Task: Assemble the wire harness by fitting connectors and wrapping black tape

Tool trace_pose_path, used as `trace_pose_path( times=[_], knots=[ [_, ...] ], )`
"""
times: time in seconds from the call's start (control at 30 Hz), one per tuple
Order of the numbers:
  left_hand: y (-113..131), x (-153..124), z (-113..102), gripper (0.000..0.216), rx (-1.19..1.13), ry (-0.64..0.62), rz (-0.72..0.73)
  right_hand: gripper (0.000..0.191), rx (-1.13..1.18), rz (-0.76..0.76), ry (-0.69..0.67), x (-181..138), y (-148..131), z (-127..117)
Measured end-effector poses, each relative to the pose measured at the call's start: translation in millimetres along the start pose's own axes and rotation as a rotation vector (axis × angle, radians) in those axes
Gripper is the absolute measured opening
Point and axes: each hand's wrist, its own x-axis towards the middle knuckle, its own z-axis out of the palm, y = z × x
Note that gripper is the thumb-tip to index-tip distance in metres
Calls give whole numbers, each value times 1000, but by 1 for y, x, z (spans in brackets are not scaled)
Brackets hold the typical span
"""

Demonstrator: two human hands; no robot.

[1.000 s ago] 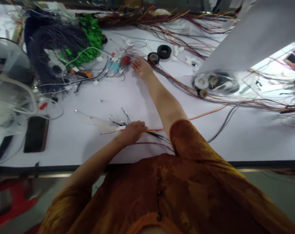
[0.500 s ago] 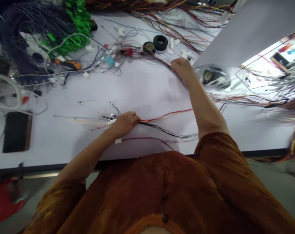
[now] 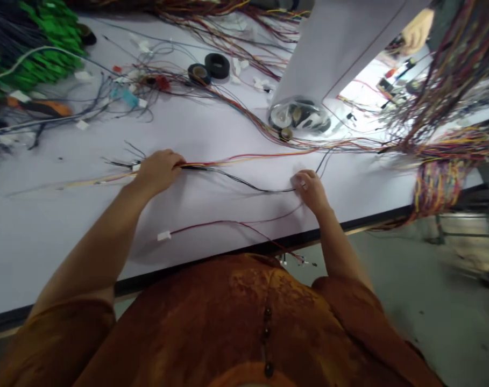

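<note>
My left hand (image 3: 158, 169) is closed on a thin bundle of wires (image 3: 236, 161) that lies across the white table (image 3: 212, 129), pinning it near its left end. My right hand (image 3: 310, 189) is closed further right along the same run, pinching a dark wire (image 3: 248, 185) near the table's front edge. A loose red wire with a white connector (image 3: 164, 235) lies on the table between my arms, close to my body.
Two black tape rolls (image 3: 208, 69) sit at the back. Green connectors (image 3: 34, 59) pile up at the far left. A clear bag of small parts (image 3: 298, 114) lies right of centre. Thick multicoloured wire bundles (image 3: 441, 161) hang at the right. Another person's hand (image 3: 417, 29) shows top right.
My right hand pulled back from the far wires near the tape rolls to the near table edge and closed on a dark wire. The view swung right. My left hand stayed on the bundle.
</note>
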Motion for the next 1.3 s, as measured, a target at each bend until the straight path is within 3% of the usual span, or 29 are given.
trace_pose_path(
  times=[0.17, 0.3, 0.4, 0.43, 0.5, 0.57, 0.63, 0.77, 0.9, 0.97, 1.03, 1.13, 1.2, 1.23, 1.3],
  knots=[
    [-3, -6, -3, 40, -1, -12, -103, 25, -13, 30, -1, -36, 7, -11],
    [-6, 4, -12, 42, -41, 201, -178, 27, 48, -21, -71, -38, -12, -6],
    [7, -4, -21, 44, -45, 307, -67, 29, -20, -19, -63, -38, -33, 4],
    [15, -13, -21, 46, -49, 283, -18, 29, -46, -13, -61, -38, -39, 7],
    [32, -39, -16, 47, -76, 115, 83, 30, -63, -23, -77, -37, -53, 14],
    [46, -71, -3, 45, -108, -91, 157, 31, -53, -51, -108, -30, -68, 23],
    [53, -102, 14, 40, -89, -195, 182, 35, -44, -77, -134, -18, -88, 35],
    [40, -141, 40, 23, -59, -235, 73, 25, -21, -147, -182, 10, -129, 58],
    [15, -162, 41, 24, -131, -112, -128, 22, 229, -196, -237, 16, -147, 58],
    [14, -164, 36, 22, -333, 8, -185, 25, 399, -190, -203, 11, -146, 49],
    [24, -156, 31, 28, -706, 64, -221, 26, 516, -178, -152, 4, -144, 38],
    [47, -117, 29, 39, -1431, -80, -308, 22, 593, -227, -120, -7, -144, 21],
    [55, -81, 31, 25, -1883, -135, -485, 19, 582, -301, -179, -14, -145, 13],
    [55, -64, 31, 18, -2042, -62, -559, 19, 559, -325, -228, -17, -144, 10],
    [47, -35, 31, 16, -2224, 197, -639, 20, 480, -328, -341, -22, -137, 6]
  ],
)
